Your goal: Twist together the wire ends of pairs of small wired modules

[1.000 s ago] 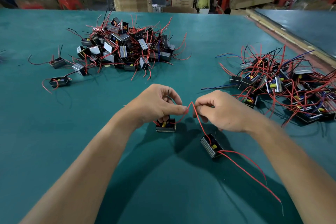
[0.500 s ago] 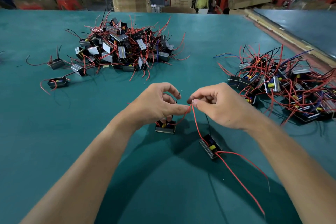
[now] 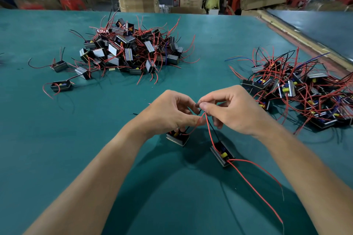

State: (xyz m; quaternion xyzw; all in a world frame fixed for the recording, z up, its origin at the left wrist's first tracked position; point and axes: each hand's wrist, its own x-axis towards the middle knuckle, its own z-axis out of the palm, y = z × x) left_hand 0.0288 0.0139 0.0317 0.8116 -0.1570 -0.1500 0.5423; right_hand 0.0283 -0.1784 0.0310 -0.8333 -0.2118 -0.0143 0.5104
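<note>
Two small black modules lie on the green table just below my hands: a left module and a right module. Red and black wires rise from both and meet between my fingertips at the wire ends. My left hand pinches the wires from the left, thumb against fingers. My right hand pinches the same junction from the right with thumb and forefinger. A long red wire trails from the right module toward the lower right.
A large heap of modules with red wires sits at the back centre-left, with a few loose modules to its left. Another tangled heap lies at the right. A raised table edge runs along the far right. Cardboard boxes stand beyond the table.
Both hands have risen slightly and drawn closer, the right thumb and forefinger turning on the wire junction. The right module has shifted a little; its trailing red wire has swung.
</note>
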